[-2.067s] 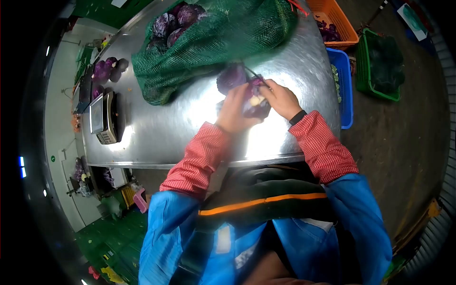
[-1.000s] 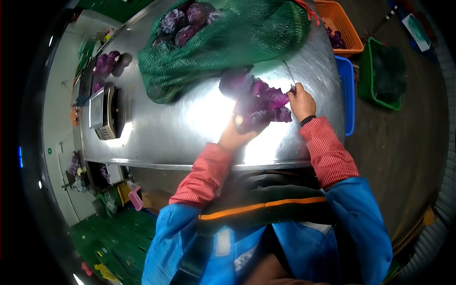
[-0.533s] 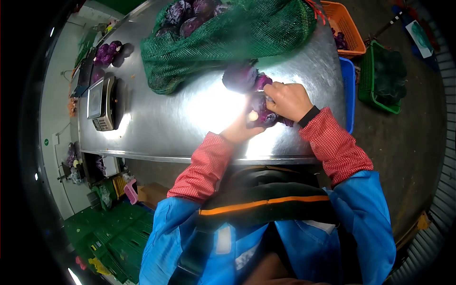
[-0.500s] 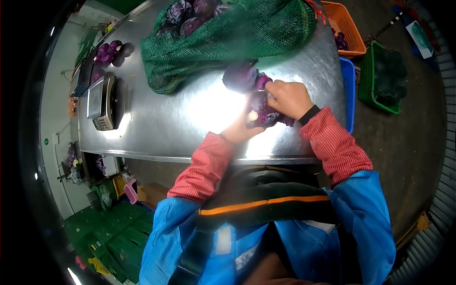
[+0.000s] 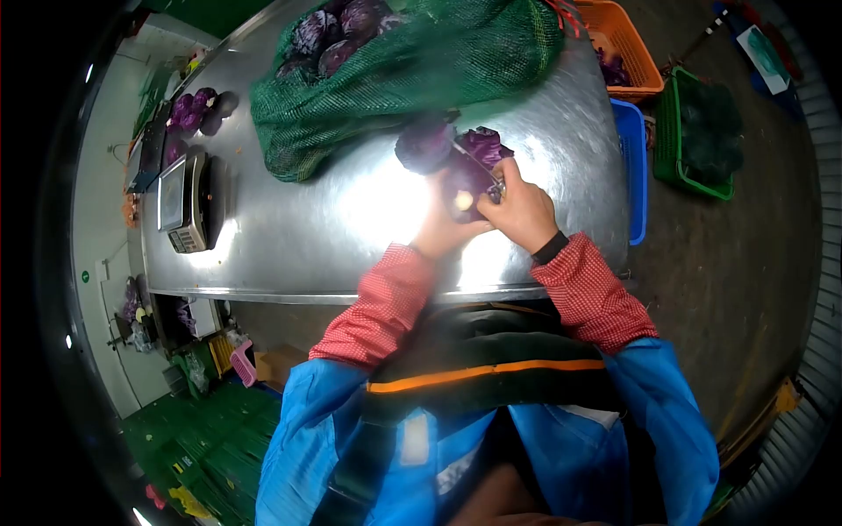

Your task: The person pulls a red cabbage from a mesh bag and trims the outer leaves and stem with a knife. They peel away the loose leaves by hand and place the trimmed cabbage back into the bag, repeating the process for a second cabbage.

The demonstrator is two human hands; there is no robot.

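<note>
My left hand [image 5: 443, 223] is closed round the side of a red cabbage [image 5: 467, 184], whose pale cut stem end faces me. My right hand [image 5: 523, 209] grips a small knife [image 5: 478, 162]; its thin blade points up and left across the cabbage, and its handle is mostly hidden in my fingers. Loose purple leaves [image 5: 487, 145] lie just beyond the held cabbage. Another red cabbage [image 5: 423, 147] rests on the metal table behind my left hand, close to a green mesh sack [image 5: 395, 96].
More red cabbages [image 5: 338, 39] show in the sack's mouth. A scale [image 5: 186, 202] and several trimmed cabbages [image 5: 189, 110] are at the table's left. Beyond the right edge stand an orange crate [image 5: 636, 53], a blue crate [image 5: 633, 167] and a green crate [image 5: 671, 136].
My right hand has moved left and down to the held cabbage, and the knife blade now shows. Leaves that were under that hand lie behind the cabbage.
</note>
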